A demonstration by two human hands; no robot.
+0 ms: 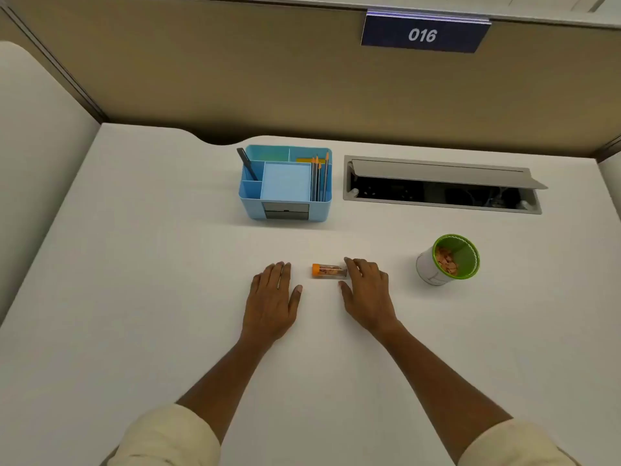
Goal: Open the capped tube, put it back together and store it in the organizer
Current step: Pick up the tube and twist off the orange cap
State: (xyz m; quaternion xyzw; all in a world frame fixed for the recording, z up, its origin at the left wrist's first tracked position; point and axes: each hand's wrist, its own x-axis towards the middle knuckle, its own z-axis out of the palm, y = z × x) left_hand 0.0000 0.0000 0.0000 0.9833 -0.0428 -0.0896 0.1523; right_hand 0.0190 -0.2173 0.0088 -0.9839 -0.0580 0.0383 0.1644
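Between both flat hands, capped tube (328, 271) lying sideways, touching right hand (368, 294)

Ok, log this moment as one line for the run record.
stage: pre-grasp | tube: capped, lying on desk | right hand: fingers at tube's clear end | left hand: flat, apart | organizer: behind, untouched

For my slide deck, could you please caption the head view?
Right hand touching the capped tube lying on the desk; left hand flat beside it, blue organizer behind.
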